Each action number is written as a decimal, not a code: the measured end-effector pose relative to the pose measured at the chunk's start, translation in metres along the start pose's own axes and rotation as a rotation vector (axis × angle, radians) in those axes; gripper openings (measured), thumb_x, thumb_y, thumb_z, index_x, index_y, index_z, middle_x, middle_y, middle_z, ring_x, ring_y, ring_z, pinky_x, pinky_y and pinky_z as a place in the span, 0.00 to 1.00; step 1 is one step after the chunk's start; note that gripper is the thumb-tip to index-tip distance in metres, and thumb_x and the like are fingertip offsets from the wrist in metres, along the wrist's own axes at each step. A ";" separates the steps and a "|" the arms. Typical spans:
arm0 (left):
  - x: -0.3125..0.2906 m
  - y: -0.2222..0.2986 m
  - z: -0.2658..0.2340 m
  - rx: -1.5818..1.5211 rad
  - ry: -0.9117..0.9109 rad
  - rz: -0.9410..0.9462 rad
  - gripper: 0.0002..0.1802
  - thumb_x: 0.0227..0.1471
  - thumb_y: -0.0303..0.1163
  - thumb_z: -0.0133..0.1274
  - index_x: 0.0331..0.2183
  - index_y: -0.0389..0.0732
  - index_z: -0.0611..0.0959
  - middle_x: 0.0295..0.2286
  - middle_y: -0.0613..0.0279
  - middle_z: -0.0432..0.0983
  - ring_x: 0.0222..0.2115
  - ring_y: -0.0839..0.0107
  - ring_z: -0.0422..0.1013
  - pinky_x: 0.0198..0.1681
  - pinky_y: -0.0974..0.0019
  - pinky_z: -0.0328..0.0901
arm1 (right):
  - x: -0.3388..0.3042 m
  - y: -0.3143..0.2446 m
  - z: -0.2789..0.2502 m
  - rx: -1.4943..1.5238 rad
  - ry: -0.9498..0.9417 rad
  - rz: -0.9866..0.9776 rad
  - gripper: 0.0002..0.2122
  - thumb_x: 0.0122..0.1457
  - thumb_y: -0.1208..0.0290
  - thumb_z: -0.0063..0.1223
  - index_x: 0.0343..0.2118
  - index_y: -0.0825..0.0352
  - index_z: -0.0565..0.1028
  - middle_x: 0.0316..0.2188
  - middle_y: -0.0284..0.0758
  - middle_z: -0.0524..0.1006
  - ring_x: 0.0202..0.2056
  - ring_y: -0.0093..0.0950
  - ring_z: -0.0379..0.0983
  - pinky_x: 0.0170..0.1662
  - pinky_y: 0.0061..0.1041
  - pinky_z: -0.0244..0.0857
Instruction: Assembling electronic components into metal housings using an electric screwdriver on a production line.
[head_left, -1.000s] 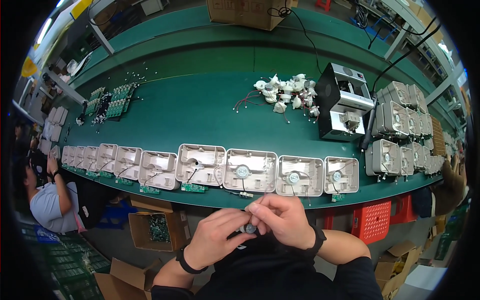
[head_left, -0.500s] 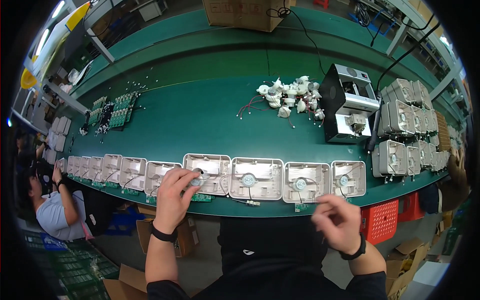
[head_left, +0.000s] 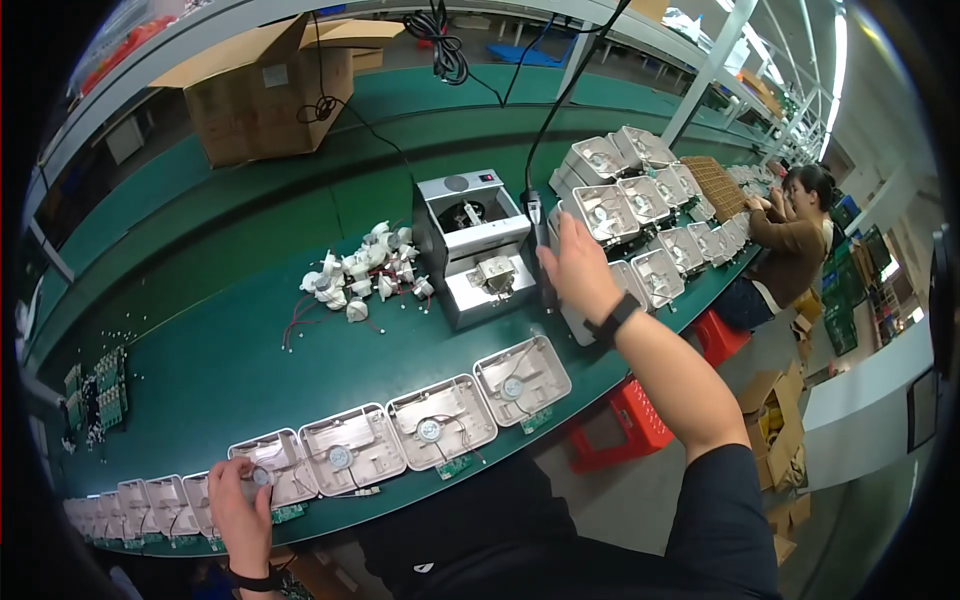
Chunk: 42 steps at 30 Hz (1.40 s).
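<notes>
My left hand is closed, thumb and fingers pinching a small round grey-white part at a shallow white plastic housing. My right hand is raised with its fingers stretched, beside a black hand-held tool that looks like an electric screwdriver on a cord. Whether the fingers touch it, I cannot tell. To the right of my left hand, three more housings in the row each have a round disc and wires inside. Green circuit boards hang at their front edges.
Behind the row lies a heap of white parts with red wires, left of a black and silver machine. Stacked housings stand at the right. Circuit boards lie far left. A co-worker sits at the far right; a red stool stands below.
The view has swung to the right. My right hand has moved from the front of the row up and right toward the black tool. My left hand still pinches the round part.
</notes>
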<state>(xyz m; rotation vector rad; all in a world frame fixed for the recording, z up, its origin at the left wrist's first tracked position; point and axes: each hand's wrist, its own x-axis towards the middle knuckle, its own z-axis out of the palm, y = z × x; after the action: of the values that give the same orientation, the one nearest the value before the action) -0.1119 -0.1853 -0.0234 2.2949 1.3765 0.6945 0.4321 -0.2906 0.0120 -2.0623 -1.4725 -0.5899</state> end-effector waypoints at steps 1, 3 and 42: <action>0.001 0.003 -0.001 0.004 0.004 0.001 0.24 0.38 0.16 0.62 0.42 0.35 0.78 0.39 0.50 0.74 0.45 0.50 0.71 0.49 0.54 0.66 | 0.009 0.018 0.014 -0.064 -0.070 0.106 0.21 0.58 0.71 0.61 0.50 0.74 0.69 0.37 0.48 0.79 0.38 0.47 0.77 0.43 0.42 0.72; 0.004 0.003 -0.002 0.090 -0.019 0.120 0.24 0.38 0.16 0.63 0.42 0.35 0.79 0.39 0.49 0.74 0.44 0.50 0.71 0.49 0.54 0.67 | 0.034 0.022 0.029 -0.105 -0.149 0.200 0.22 0.57 0.69 0.60 0.50 0.75 0.67 0.38 0.51 0.79 0.40 0.52 0.77 0.44 0.45 0.72; 0.006 0.020 0.012 0.087 0.040 0.042 0.22 0.38 0.18 0.64 0.40 0.35 0.82 0.35 0.48 0.74 0.40 0.50 0.70 0.45 0.54 0.65 | -0.019 -0.051 -0.057 1.004 0.360 0.438 0.06 0.62 0.75 0.54 0.39 0.67 0.69 0.24 0.31 0.69 0.21 0.24 0.68 0.26 0.25 0.65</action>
<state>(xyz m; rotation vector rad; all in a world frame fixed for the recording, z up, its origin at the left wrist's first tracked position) -0.0886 -0.1897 -0.0211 2.3956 1.4058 0.7102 0.3750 -0.3275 0.0527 -1.3010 -0.7890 0.0016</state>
